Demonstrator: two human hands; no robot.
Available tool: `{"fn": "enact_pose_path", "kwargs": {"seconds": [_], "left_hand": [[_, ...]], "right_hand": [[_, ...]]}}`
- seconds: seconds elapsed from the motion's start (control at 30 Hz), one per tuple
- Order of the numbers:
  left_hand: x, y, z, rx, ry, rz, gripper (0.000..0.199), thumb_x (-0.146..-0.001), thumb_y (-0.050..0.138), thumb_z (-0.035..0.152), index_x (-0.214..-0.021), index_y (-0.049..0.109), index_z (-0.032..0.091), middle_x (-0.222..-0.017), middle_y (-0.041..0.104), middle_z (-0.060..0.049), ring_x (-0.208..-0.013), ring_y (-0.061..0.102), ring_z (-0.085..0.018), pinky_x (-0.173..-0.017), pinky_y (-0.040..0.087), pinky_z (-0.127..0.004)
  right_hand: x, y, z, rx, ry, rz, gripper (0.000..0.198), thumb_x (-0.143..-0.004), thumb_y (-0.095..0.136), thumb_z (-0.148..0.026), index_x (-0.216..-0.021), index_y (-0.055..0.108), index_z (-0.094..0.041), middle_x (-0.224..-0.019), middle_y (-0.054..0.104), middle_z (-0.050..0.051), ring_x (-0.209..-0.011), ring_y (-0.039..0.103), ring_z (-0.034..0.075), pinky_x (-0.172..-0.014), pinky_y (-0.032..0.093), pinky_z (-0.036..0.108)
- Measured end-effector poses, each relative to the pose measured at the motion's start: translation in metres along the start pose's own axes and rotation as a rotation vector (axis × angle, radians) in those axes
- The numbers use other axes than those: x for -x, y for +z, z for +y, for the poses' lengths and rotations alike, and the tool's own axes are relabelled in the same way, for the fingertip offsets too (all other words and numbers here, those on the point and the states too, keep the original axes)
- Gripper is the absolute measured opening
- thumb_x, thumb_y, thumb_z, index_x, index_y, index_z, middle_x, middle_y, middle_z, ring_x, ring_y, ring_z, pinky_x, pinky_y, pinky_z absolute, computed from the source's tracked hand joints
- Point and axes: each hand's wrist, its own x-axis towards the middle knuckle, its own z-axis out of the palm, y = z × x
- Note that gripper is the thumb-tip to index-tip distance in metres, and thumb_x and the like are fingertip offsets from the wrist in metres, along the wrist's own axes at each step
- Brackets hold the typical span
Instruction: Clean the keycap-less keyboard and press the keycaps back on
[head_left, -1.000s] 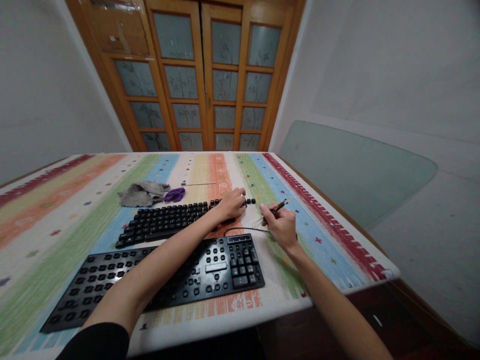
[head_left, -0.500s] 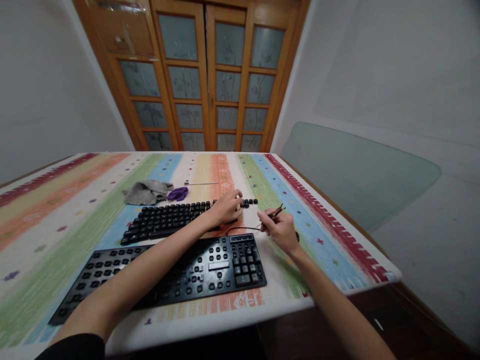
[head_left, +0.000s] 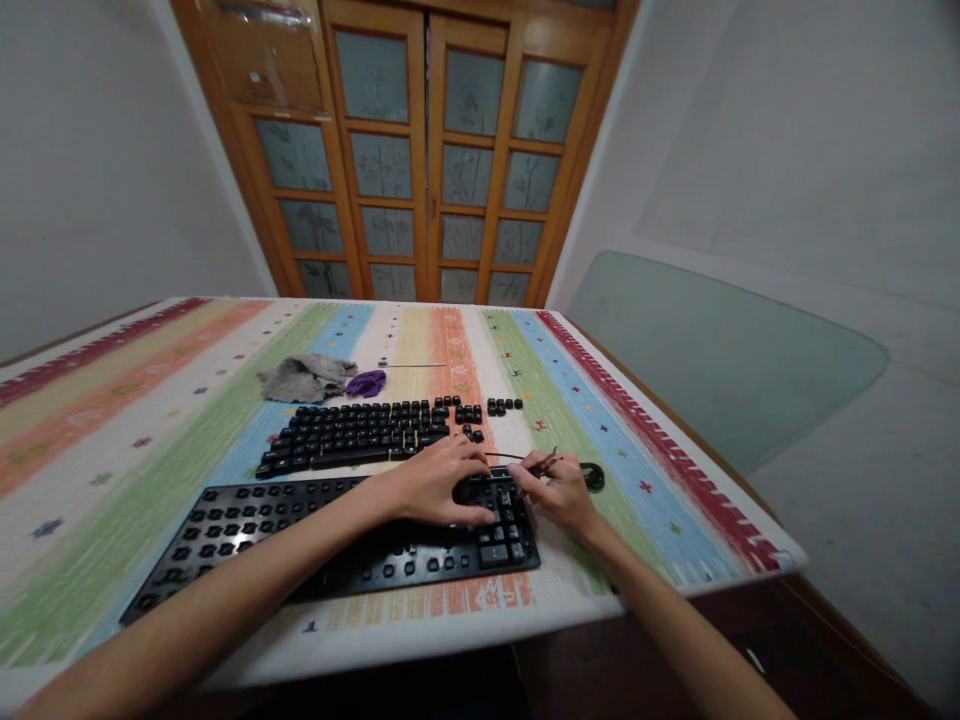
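A black keyboard (head_left: pixel 439 560) lies near the table's front edge, with most keycaps off its main section and keycaps still on its number pad. My left hand (head_left: pixel 431 485) rests over its right half, thumb and fingers spread around the upper number pad area. At the keyboard's upper right corner, my right hand (head_left: pixel 562 492) is closed on a thin dark two-pronged tool (head_left: pixel 550 460); its lower end is hidden by my fingers. Loose black keycaps (head_left: pixel 367 425) are laid out in keyboard order just behind, with smaller groups (head_left: pixel 504 406) to the right.
A grey cloth (head_left: pixel 306 378) and a purple cloth (head_left: pixel 366 383) lie behind the keycaps. Beyond them is a thin rod (head_left: pixel 412 365). A coiled black cable (head_left: pixel 593 477) sits right of my right hand. The striped tablecloth (head_left: pixel 660 500) covers the table.
My left hand has come back from the loose keycaps onto the keyboard's right side. My right hand, still holding the tool, has tilted and moved slightly down to the keyboard corner.
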Motion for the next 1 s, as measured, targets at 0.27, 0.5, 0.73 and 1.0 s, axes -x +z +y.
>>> {"fn": "enact_pose_path", "kwargs": {"seconds": [0.27, 0.5, 0.73, 1.0], "left_hand": [[0.012, 0.013, 0.011, -0.009, 0.034, -0.019, 0.052, -0.079, 0.073, 0.051, -0.116, 0.067, 0.016, -0.138, 0.057, -0.013, -0.133, 0.046, -0.034, -0.112, 0.039, -0.046], [0.009, 0.011, 0.012, -0.029, 0.026, -0.032, 0.051, -0.079, 0.072, 0.051, -0.115, 0.067, 0.015, -0.139, 0.056, -0.014, -0.135, 0.045, -0.034, -0.115, 0.035, -0.046], [0.008, 0.009, 0.015, -0.042, 0.032, -0.041, 0.049, -0.079, 0.073, 0.049, -0.112, 0.068, 0.014, -0.135, 0.06, -0.014, -0.131, 0.049, -0.033, -0.116, 0.035, -0.047], [0.007, 0.011, 0.015, -0.059, 0.044, -0.021, 0.051, -0.078, 0.073, 0.052, -0.11, 0.068, 0.013, -0.139, 0.057, -0.015, -0.135, 0.046, -0.036, -0.115, 0.036, -0.048]], "right_hand": [[0.005, 0.006, 0.005, -0.023, 0.005, 0.013, 0.043, -0.093, 0.059, -0.044, -0.057, 0.061, -0.02, -0.04, 0.057, -0.003, -0.032, 0.052, 0.011, -0.041, 0.039, 0.023], [0.005, 0.012, 0.002, 0.062, -0.082, 0.01, 0.042, -0.093, 0.059, -0.043, -0.06, 0.066, -0.019, -0.049, 0.063, 0.0, -0.039, 0.054, 0.011, -0.045, 0.041, 0.023], [0.0, 0.013, 0.006, 0.178, -0.191, -0.008, 0.047, -0.096, 0.051, -0.04, -0.055, 0.057, -0.019, -0.047, 0.055, -0.001, -0.04, 0.046, 0.01, -0.047, 0.037, 0.023], [-0.015, 0.012, 0.005, 0.194, -0.036, -0.092, 0.048, -0.096, 0.047, -0.045, -0.055, 0.05, -0.02, -0.045, 0.05, -0.002, -0.041, 0.046, 0.011, -0.05, 0.036, 0.024]]}}
